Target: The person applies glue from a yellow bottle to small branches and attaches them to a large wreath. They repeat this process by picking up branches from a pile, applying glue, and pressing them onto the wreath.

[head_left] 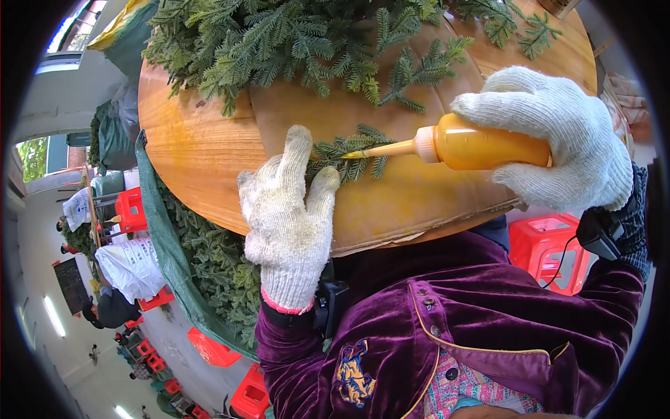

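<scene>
- Head view: the right hand (576,136), in a white knit glove at the right of the frame, is curled around a yellow squeeze bottle (481,143), fingers along its upper side and thumb below.
- The bottle lies nearly level right of centre, its long tapered nozzle (384,149) pointing left, the tip over a small green sprig (359,167).
- The left hand (287,216), also gloved, is left of centre with forefinger and thumb spread around the sprig's left end; whether they pinch it, I cannot tell.
- The sprig rests at mid-frame on a brown cardboard sheet (412,209) laid over the wooden table (188,133).
- The bottle looks like soft plastic, light to moderate in weight, likely to give under pressure; its smooth wall might slip in knit gloves. The broad body is the place to hold, not the thin nozzle.
- The sprig should be very light and springy, its needles easily bent; the bare stem end seems the best hold.
- More branches (279,52) are heaped across the top of the frame.
</scene>
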Demonstrator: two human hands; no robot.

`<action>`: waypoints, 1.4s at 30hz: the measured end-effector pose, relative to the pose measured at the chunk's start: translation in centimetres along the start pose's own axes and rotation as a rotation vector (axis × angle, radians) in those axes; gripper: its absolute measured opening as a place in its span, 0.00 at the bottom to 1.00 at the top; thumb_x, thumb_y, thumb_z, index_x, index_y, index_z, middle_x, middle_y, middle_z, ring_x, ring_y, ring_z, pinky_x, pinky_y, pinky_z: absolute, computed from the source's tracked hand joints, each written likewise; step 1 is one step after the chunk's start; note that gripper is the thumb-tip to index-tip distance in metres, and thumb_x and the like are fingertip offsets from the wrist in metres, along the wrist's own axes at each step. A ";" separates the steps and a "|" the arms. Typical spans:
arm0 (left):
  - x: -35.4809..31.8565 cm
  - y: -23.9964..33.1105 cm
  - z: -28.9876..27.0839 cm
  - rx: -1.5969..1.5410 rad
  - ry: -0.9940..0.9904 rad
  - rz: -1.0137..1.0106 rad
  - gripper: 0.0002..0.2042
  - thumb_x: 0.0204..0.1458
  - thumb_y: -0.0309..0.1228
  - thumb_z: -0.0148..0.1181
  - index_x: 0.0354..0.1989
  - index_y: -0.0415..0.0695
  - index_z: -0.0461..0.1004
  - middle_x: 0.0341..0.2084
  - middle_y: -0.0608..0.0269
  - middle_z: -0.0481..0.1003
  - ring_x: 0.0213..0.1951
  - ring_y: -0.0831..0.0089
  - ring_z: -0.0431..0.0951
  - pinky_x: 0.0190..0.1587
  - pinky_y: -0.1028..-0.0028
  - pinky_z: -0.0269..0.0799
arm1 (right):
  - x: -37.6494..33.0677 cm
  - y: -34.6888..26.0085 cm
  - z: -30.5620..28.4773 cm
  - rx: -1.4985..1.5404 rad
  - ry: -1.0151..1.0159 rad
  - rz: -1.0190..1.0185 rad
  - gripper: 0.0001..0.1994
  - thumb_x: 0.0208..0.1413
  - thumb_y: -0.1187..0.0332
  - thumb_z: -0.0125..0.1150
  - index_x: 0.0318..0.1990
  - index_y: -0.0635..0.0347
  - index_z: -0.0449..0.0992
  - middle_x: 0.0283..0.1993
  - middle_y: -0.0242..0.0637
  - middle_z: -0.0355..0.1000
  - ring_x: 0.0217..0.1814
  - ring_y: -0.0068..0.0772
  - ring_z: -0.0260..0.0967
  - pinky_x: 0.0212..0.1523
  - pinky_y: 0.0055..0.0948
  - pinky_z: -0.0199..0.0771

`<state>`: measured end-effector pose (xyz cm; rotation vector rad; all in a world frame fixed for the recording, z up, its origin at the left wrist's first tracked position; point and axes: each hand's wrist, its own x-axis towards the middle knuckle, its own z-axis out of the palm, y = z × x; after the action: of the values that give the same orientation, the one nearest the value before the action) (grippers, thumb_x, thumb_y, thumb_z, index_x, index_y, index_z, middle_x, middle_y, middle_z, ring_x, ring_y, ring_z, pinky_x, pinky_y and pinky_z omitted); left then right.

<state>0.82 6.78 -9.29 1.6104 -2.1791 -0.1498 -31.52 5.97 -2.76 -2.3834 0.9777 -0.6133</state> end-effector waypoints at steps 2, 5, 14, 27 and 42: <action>0.1 0.0 0.0 -0.007 0.009 0.016 0.28 0.47 0.28 0.72 0.59 0.42 0.74 0.32 0.58 0.77 0.37 0.58 0.77 0.53 0.54 0.66 | -0.1 0.7 0.0 0.028 -0.001 -0.026 0.33 0.39 0.76 0.68 0.60 0.62 0.76 0.47 0.50 0.74 0.45 0.49 0.77 0.46 0.38 0.77; 0.1 -0.3 0.0 0.001 0.019 0.047 0.27 0.46 0.28 0.72 0.59 0.42 0.75 0.33 0.57 0.78 0.39 0.58 0.78 0.51 0.55 0.66 | -0.2 1.9 -0.1 0.079 -0.003 -0.079 0.33 0.39 0.74 0.69 0.61 0.63 0.75 0.47 0.49 0.74 0.45 0.49 0.77 0.47 0.38 0.77; 0.3 -0.2 -1.0 0.062 -0.056 0.045 0.27 0.46 0.28 0.71 0.58 0.44 0.75 0.38 0.56 0.80 0.44 0.57 0.79 0.53 0.54 0.66 | 0.6 3.9 0.7 0.171 -0.003 -0.161 0.33 0.40 0.74 0.67 0.61 0.64 0.75 0.45 0.49 0.76 0.42 0.46 0.76 0.45 0.38 0.76; 1.0 0.3 -1.5 0.116 -0.177 0.020 0.26 0.48 0.30 0.71 0.58 0.48 0.75 0.40 0.57 0.80 0.46 0.57 0.79 0.56 0.50 0.64 | 0.2 3.1 -1.1 0.092 -0.025 -0.130 0.33 0.38 0.79 0.64 0.60 0.65 0.75 0.41 0.46 0.74 0.38 0.42 0.74 0.40 0.35 0.73; 0.9 -0.1 -1.2 0.113 -0.123 0.050 0.26 0.49 0.31 0.70 0.60 0.45 0.75 0.42 0.54 0.80 0.46 0.56 0.78 0.56 0.54 0.67 | -3.4 2.6 -0.7 0.078 0.016 0.072 0.33 0.35 0.78 0.66 0.58 0.66 0.77 0.46 0.50 0.76 0.46 0.49 0.77 0.48 0.39 0.76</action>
<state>1.17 6.08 -8.01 1.6451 -2.3576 -0.1154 -35.47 6.67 -4.54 -2.2682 1.0226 -0.6326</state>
